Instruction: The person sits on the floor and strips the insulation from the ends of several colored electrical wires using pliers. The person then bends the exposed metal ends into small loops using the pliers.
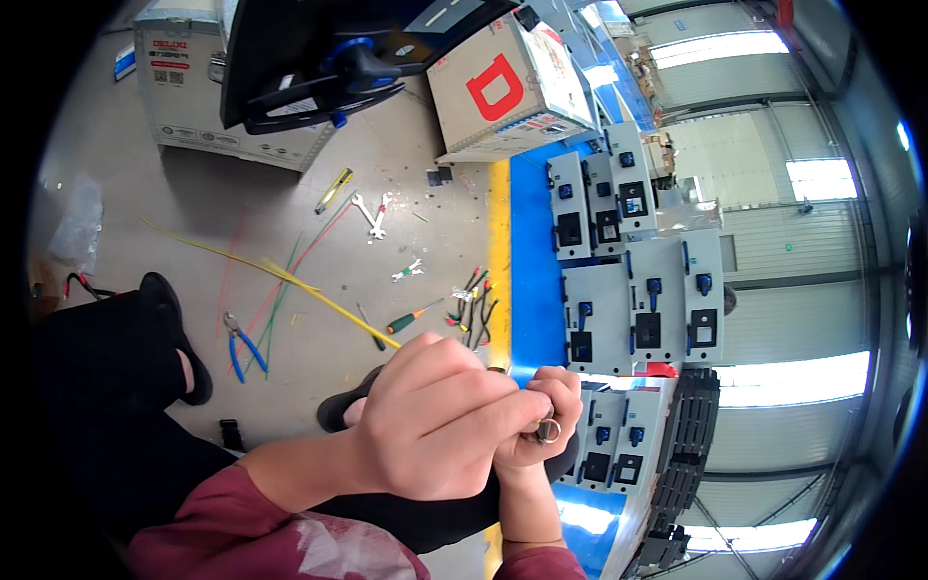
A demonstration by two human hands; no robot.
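In front of me, my left hand [440, 411] is closed in a pinch, with a yellow wire [350, 313] running out from behind it toward the upper left. My right hand [546, 411] is close against it, fingers curled tight. A shiny metal ring [548, 431] shows at the right fingertips, probably the eye of a ring terminal; the rest of that piece is covered. The left fingertips meet the right hand at the ring. Blue-handled pliers [237, 346] lie on the floor to the left, beside thin red and green wires [290, 275].
Beyond my hands lie a green-and-orange screwdriver [411, 317], wrenches [377, 217], a yellow utility knife [334, 190] and black leads [474, 307]. Two large boxes [174, 106] [483, 101] flank a black panel with a blue part [353, 68]. Grey electrical cabinets [596, 307] stand right of the yellow line [499, 222].
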